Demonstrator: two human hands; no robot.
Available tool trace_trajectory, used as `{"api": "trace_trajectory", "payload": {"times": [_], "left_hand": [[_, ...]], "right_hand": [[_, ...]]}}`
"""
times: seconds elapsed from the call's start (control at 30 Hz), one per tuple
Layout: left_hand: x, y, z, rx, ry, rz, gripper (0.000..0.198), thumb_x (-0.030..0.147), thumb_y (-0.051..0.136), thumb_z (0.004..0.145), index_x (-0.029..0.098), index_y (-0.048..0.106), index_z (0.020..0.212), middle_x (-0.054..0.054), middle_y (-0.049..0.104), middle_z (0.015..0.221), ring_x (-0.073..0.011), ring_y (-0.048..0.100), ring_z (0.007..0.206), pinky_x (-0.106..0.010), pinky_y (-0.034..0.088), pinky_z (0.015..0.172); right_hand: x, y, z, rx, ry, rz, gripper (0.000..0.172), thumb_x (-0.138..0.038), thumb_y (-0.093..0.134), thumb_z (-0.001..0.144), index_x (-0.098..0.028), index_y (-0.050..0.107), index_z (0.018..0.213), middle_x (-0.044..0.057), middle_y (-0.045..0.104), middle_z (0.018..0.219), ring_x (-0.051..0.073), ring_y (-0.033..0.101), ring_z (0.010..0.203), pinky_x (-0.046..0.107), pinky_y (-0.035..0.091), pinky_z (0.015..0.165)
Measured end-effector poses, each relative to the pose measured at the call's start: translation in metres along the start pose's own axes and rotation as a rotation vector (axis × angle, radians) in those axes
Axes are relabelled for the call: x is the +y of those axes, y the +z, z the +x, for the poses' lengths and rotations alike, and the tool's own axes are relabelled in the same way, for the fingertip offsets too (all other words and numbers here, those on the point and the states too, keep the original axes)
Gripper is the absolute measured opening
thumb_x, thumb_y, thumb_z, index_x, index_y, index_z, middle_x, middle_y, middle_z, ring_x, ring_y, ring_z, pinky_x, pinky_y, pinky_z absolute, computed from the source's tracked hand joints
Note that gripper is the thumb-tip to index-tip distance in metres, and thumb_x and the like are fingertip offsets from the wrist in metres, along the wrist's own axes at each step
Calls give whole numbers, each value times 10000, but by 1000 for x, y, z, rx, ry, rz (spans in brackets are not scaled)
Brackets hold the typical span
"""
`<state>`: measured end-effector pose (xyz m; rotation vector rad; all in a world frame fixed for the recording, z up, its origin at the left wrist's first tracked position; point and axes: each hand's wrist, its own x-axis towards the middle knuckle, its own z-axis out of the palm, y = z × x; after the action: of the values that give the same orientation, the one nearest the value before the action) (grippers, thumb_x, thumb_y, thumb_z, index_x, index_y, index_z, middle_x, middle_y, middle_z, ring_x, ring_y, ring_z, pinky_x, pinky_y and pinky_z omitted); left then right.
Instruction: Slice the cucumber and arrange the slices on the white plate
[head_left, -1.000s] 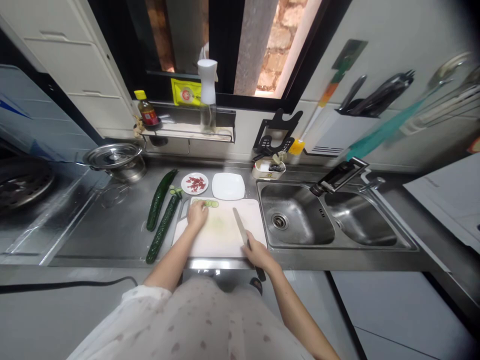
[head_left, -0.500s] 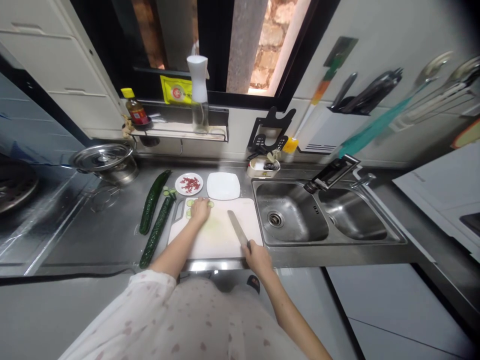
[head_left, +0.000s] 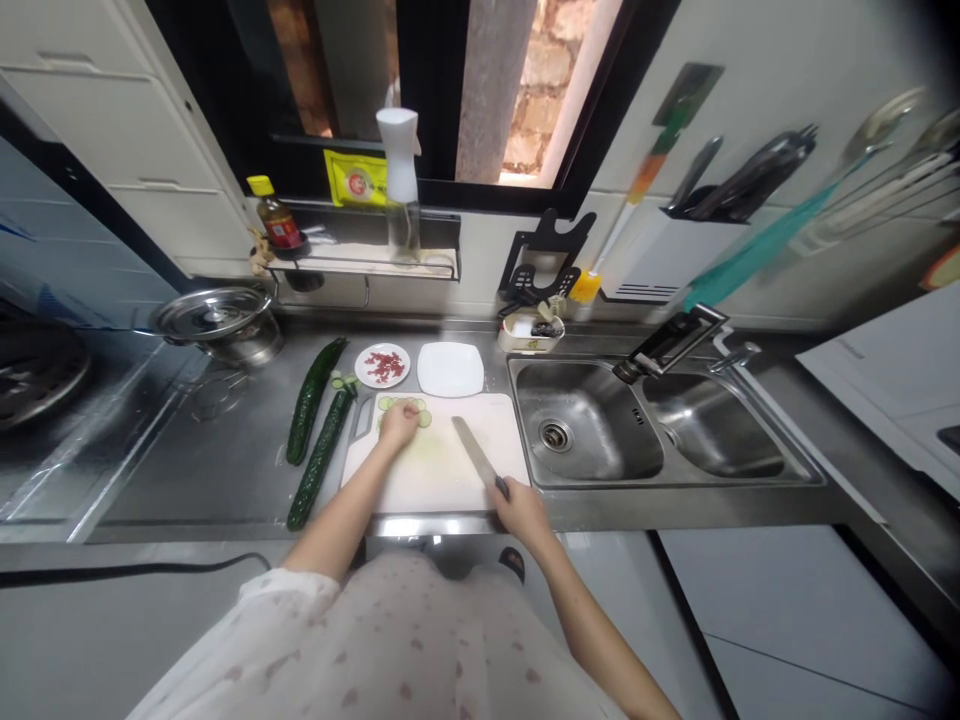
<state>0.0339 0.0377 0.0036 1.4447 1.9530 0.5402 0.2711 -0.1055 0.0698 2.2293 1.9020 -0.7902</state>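
On the white cutting board point(head_left: 442, 480), my left hand point(head_left: 399, 424) has its fingers drawn together at the cucumber slices point(head_left: 424, 418) along the upper left. It seems to pinch a slice, though the fingers partly cover it. My right hand point(head_left: 520, 508) is closed around the dark handle of a kitchen knife point(head_left: 474, 446). The blade rests flat or just above the board, pointing up and left; I cannot tell which. Left of the board lie two long cucumbers, one whole point(head_left: 307, 410) and one point(head_left: 321, 465) with cut pieces point(head_left: 343, 381) at its far end.
Behind the board stand a small plate of chopped red bits point(head_left: 365, 372) and a white square dish point(head_left: 450, 370). A double sink point(head_left: 592, 425) with a black faucet point(head_left: 660, 345) is to the right. A lidded pot point(head_left: 244, 340) stands at the back left, near a shelf with bottles.
My left hand has drawn its fingers closer together and shifted slightly at the slices, uncovering more of them. The knife stays in my right hand, almost unmoved. The view has shifted a little.
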Motion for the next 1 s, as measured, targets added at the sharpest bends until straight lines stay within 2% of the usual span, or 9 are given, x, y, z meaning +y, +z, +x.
{"api": "trace_trajectory", "payload": {"times": [0.2, 0.37, 0.7, 1.0], "left_hand": [[-16, 1, -21, -15, -42, -7, 163, 187, 620, 768, 188, 699, 911, -41, 734, 932, -166, 660, 884, -229, 447, 757], [-27, 7, -30, -1, -11, 24, 174, 224, 605, 800, 193, 700, 942, -43, 730, 949, -173, 660, 912, -241, 455, 784], [-38, 13, -30, 78, 61, 87, 272, 145, 542, 797, 184, 700, 1015, -64, 713, 972, -199, 646, 975, -272, 456, 875], [-39, 14, -31, 73, 91, 106, 275, 139, 519, 815, 180, 694, 1023, -67, 712, 1005, -202, 631, 1008, -279, 451, 900]], "right_hand": [[-12, -5, -9, -38, -86, -39, 368, -407, 326, 1014, -169, 597, 1092, 110, 707, 1005, 201, 649, 942, 253, 347, 686], [-21, -8, -18, -62, -118, -100, 371, -415, 302, 1015, -182, 578, 1100, 102, 708, 979, 214, 654, 937, 264, 355, 682], [-29, -4, -21, -104, -180, -179, 350, -397, 313, 1010, -171, 564, 1101, 110, 701, 953, 228, 655, 927, 279, 372, 699], [-32, -4, -19, -124, -172, -202, 346, -387, 324, 1005, -167, 563, 1124, 119, 699, 968, 229, 651, 966, 284, 389, 738]]}}
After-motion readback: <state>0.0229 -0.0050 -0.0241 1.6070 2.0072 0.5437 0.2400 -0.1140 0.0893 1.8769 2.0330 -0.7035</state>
